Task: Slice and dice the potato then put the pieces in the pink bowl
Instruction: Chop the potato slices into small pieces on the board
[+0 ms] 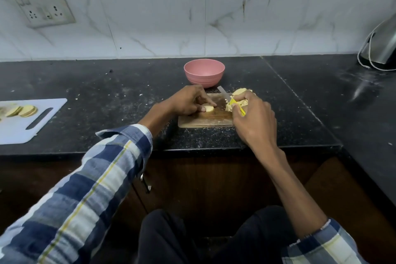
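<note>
Counter: black stone counter ran along a marble-tiled wall.
White board: white cutting board lay far left, carrying potato slices.
Wooden board: wooden cutting board sat just in front of the pink bowl.
Right hand: right hand gripped the yellow-handled knife, its blade angled toward the bowl, beside diced potato pieces.
Left hand: left hand pinched a potato slice flat on the wooden board.
</note>
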